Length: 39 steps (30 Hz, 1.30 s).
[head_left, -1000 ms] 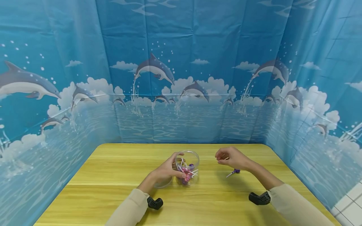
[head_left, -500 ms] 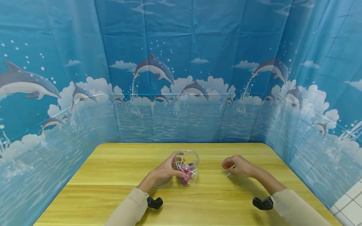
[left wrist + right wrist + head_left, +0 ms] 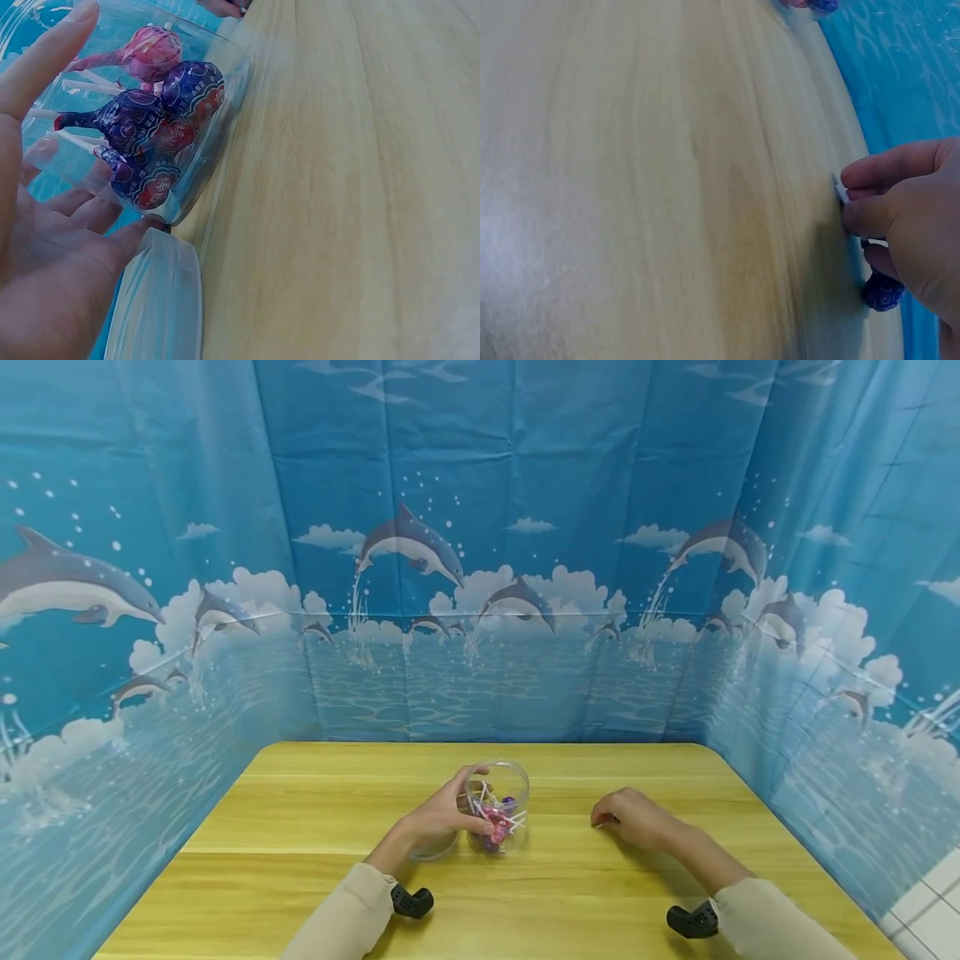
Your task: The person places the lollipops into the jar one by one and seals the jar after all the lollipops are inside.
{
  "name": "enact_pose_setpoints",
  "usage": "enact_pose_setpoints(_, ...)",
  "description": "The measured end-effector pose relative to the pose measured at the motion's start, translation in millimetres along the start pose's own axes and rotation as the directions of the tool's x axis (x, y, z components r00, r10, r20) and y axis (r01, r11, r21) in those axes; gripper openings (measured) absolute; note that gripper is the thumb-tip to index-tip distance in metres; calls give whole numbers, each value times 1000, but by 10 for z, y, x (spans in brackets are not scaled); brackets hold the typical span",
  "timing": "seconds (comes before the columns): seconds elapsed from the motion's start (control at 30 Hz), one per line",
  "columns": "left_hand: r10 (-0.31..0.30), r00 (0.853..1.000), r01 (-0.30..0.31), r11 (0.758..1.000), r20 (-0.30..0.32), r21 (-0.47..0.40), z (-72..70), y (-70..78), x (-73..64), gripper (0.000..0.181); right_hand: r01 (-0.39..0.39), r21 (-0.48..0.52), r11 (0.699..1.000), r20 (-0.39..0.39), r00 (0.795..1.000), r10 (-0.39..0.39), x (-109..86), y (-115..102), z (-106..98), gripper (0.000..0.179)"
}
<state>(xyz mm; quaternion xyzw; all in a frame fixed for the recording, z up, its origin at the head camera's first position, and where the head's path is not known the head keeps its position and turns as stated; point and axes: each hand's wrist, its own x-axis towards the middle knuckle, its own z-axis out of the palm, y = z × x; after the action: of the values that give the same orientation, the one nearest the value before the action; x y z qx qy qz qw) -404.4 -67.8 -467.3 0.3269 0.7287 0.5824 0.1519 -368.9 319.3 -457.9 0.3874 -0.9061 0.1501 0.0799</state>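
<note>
My left hand (image 3: 442, 814) grips a clear plastic jar (image 3: 517, 787) from its left side, thumb in front and fingers behind. Several lollipops (image 3: 150, 52) in pink and purple wrappers lie inside, their white sticks pointing up toward the open mouth. To the right, my right hand (image 3: 633, 818) is low over the table. Its thumb and forefinger pinch the white stick of a lollipop (image 3: 883, 292) with a purple wrapper; in the head view the hand covers all but the stick's tip.
A translucent lid (image 3: 161, 300) lies on the table beside the jar, partly under my left hand in the head view. The yellow wood-grain table (image 3: 300, 893) ends at a blue dolphin-print curtain (image 3: 480, 693) at the back and sides.
My right hand has come down and slightly right onto the lollipop lying on the table, and its fingers have closed on the stick. The left hand and jar stay put.
</note>
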Motion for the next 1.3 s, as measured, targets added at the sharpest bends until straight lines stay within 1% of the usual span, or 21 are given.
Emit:
enact_pose_setpoints(0.1, 0, 1000, 0, 1000, -9, 0, 10, -9, -9, 88, 29, -81, 996, -27, 999, -31, -12, -2, 25, 25)
enact_pose_setpoints(0.17, 1, 1000, -1, 1000, -12, -2, 15, -27, -19, 88, 36, -118, 992, -43, 998, -42, -26, -8, 30, 23)
enact_pose_setpoints(0.27, -4, 1000, 4, 1000, -13, 3, 18, -56, -36, 88, 27, -147, 989, -102, 994, -42, -44, -16, 9, 22)
enact_pose_setpoints(0.3, -5, 1000, 5, 1000, -14, 3, 18, -63, -42, 88, 21, -141, 990, -128, 991, -39, -43, -20, -6, 22)
enact_pose_setpoints(0.4, -3, 1000, 3, 1000, -23, 1, 10, -65, -51, 87, -9, -105, 994, -207, 978, -13, -30, -27, -63, 23)
enact_pose_setpoints(0.47, 0, 1000, 0, 1000, -26, -4, 4, -60, -53, 86, -33, -70, 997, -238, 971, 15, -17, -28, -92, 24)
enact_pose_setpoints(0.67, 8, 1000, -8, 1000, -15, -19, 6, -53, -45, 88, -77, 19, 997, -292, 953, 79, -10, -47, -111, 21)
enact_pose_setpoints(0.8, 12, 1000, -12, 999, -10, -37, 35, -52, -52, 87, -104, 136, 985, -318, 937, 143, -20, -83, -104, 16)
enact_pose_setpoints(0.9, 9, 1000, -9, 999, -6, -41, 63, -49, -59, 87, -142, 238, 961, -318, 923, 215, -24, -118, -98, 11)
enact_pose_setpoints(0.97, 6, 1000, -6, 999, -7, -36, 75, -47, -59, 88, -164, 304, 939, -313, 913, 261, -19, -146, -104, 8)
enact_pose_setpoints(1.07, 2, 1000, -2, 1000, -12, -24, 78, -39, -47, 88, -187, 396, 899, -321, 889, 327, 10, -190, -139, 6)
enact_pose_setpoints(1.2, 9, 1000, -9, 1000, -20, -6, 62, -20, -15, 87, -203, 508, 837, -334, 849, 409, 82, -251, -222, 5)
enact_pose_setpoints(1.3, 11, 1000, -11, 1000, -17, -2, 54, -16, -4, 86, -206, 567, 798, -325, 833, 447, 148, -296, -269, 6)
